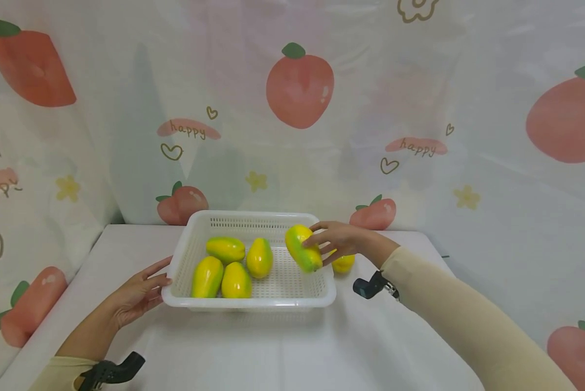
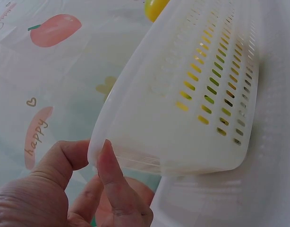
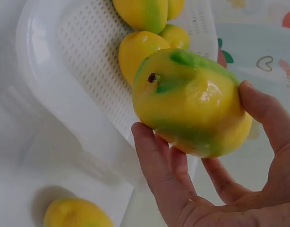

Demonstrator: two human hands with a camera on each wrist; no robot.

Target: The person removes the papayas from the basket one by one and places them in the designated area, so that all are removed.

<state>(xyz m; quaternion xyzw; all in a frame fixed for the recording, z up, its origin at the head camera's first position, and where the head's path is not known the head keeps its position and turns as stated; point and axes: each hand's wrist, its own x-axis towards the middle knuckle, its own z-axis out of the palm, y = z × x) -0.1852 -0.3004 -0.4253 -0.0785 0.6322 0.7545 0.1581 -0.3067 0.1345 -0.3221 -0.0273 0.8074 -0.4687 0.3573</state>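
A white plastic basket [image 1: 292, 302] with perforated walls stands on the table and holds several yellow-green papayas [image 1: 225, 249], glossy and grouped toward its left side. At the basket's left end, my left hand [image 1: 138, 296] pinches the rim between thumb and finger, seen close in the left wrist view [image 2: 112, 189]. My right hand [image 1: 338, 239] grips another papaya [image 1: 299, 248] above the basket's right end, clear of the ones inside. In the right wrist view, the thumb and fingertips hold this papaya [image 3: 192, 106] on opposite sides, its dark stem spot showing.
One more papaya [image 1: 343, 264] lies on the table just outside the basket's right end, partly hidden by my right hand. White cloth covers the table [image 1: 253, 353]. A printed curtain [image 1: 297, 163] with peaches hangs behind and along the sides.
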